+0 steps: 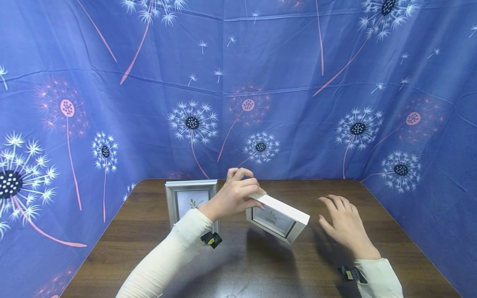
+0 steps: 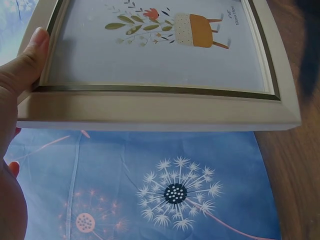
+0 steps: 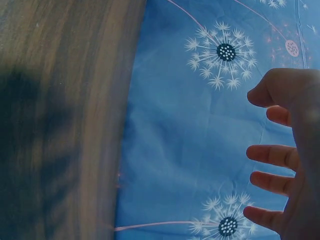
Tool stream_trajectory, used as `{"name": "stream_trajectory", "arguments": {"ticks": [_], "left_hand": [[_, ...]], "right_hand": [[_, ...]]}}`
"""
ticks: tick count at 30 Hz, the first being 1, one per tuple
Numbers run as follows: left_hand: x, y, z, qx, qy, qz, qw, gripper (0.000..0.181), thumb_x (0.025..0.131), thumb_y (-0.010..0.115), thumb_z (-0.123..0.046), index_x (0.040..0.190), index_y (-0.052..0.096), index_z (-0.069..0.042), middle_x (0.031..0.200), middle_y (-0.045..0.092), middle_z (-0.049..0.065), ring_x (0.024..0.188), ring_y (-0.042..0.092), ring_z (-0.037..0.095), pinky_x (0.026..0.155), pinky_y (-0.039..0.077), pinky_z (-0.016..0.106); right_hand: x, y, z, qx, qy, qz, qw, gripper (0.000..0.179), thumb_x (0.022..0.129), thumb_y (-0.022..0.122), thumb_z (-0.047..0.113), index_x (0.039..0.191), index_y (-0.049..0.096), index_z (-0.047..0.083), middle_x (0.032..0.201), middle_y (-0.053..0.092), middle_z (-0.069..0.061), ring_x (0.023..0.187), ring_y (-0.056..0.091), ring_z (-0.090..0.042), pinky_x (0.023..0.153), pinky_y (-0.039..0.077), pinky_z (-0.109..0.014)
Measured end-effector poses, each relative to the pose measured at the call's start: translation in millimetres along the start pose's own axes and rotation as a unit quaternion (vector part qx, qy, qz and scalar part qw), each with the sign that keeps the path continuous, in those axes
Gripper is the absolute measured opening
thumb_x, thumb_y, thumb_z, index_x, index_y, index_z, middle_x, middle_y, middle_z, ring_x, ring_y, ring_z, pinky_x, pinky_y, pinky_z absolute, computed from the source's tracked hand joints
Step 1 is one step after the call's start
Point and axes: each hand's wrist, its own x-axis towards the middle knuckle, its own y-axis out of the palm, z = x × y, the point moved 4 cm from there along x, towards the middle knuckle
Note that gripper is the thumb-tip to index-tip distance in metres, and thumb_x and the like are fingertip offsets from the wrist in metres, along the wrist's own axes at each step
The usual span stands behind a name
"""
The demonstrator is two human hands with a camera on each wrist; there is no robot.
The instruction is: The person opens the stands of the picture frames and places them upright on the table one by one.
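Note:
My left hand (image 1: 240, 191) grips a white picture frame (image 1: 285, 206) by its upper left corner, thumb on the front and fingers behind. The frame hangs tilted above the table, its right side lower, and casts a shadow below. In the left wrist view the thumb (image 2: 37, 45) presses the rim, and the frame's picture (image 2: 192, 30) shows a plant in an orange and white pot on legs. To the right of the frame, my right hand (image 1: 343, 223) hovers over the table with fingers spread and holds nothing; its fingers (image 3: 272, 156) appear apart in the right wrist view.
A silver-grey picture frame (image 1: 171, 203) stands upright at the back left of the brown wooden table (image 1: 123, 244), partly hidden by my left forearm. A blue dandelion-print cloth (image 1: 298, 124) hangs behind the table and along both sides.

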Motion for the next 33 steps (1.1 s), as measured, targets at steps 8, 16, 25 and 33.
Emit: {"name": "stream_trajectory", "arguments": {"ticks": [8, 16, 25, 33], "left_hand": [[-0.8, 0.5, 0.5, 0.003, -0.034, 0.002, 0.9994, 0.034, 0.069, 0.088, -0.035, 0.094, 0.072, -0.017, 0.089, 0.068, -0.008, 0.103, 0.052, 0.021, 0.091, 0.032, 0.046], [-2.0, 3.1, 3.9, -0.002, -0.066, 0.011, 0.9977, 0.032, 0.072, 0.085, -0.035, 0.093, 0.071, -0.016, 0.089, 0.067, -0.008, 0.105, 0.051, 0.022, 0.094, 0.030, 0.048], [-3.1, 5.1, 6.3, 0.004, -0.095, 0.006, 0.9955, 0.028, 0.075, 0.084, -0.034, 0.092, 0.071, -0.016, 0.088, 0.067, -0.008, 0.103, 0.051, 0.023, 0.093, 0.028, 0.050], [-3.8, 6.6, 8.6, 0.018, -0.135, 0.000, 0.9906, 0.026, 0.077, 0.083, -0.034, 0.091, 0.071, -0.016, 0.087, 0.067, -0.008, 0.104, 0.051, 0.023, 0.092, 0.028, 0.050]], "right_hand": [[-7.2, -1, -2, -0.007, 0.014, 0.001, 0.9999, 0.046, 0.074, 0.065, 0.019, 0.118, 0.059, 0.006, 0.114, 0.058, -0.021, 0.105, 0.052, -0.045, 0.076, 0.042, -0.064], [-13.4, 2, -3, -0.013, 0.029, 0.014, 0.9994, 0.048, 0.074, 0.068, 0.019, 0.119, 0.058, 0.006, 0.115, 0.058, -0.021, 0.106, 0.052, -0.045, 0.075, 0.042, -0.063], [-20.3, 6, -1, -0.011, 0.041, 0.026, 0.9988, 0.048, 0.075, 0.069, 0.018, 0.120, 0.059, 0.004, 0.116, 0.058, -0.023, 0.106, 0.053, -0.046, 0.076, 0.043, -0.064], [-24.0, 8, 3, -0.008, 0.048, 0.035, 0.9982, 0.048, 0.076, 0.070, 0.019, 0.119, 0.059, 0.003, 0.116, 0.058, -0.022, 0.106, 0.053, -0.047, 0.076, 0.044, -0.063]]}}
